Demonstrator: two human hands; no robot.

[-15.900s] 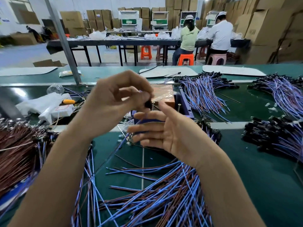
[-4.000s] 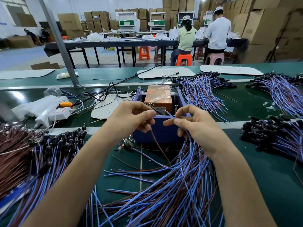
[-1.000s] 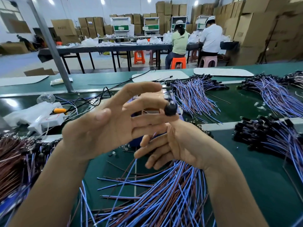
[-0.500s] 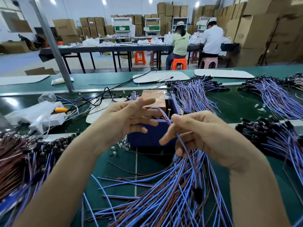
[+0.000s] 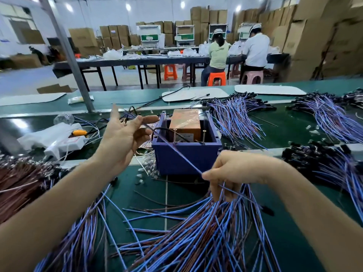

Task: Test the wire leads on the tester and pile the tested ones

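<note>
Green tabletop [image 5: 294, 222] carries all items. Largest mass: loose heap of blue and brown wire leads [image 5: 196, 238], near edge, directly before the tester. Brown-wire pile [image 5: 17, 183] lies far left; further lead piles [image 5: 324, 163] lie right of the tester. Blue box tester [image 5: 186, 156] sits centre, orange block [image 5: 185, 122] inside. Right hand [image 5: 235, 171], over the heap: grip clamped on one single lead [image 5: 176, 152], pinched at the fingertips. Lead runs taut across the tester's front to the raised left hand [image 5: 121, 140], passing between its fingers. Thumb and index extended; whether that grip clamps cannot be told.
</note>
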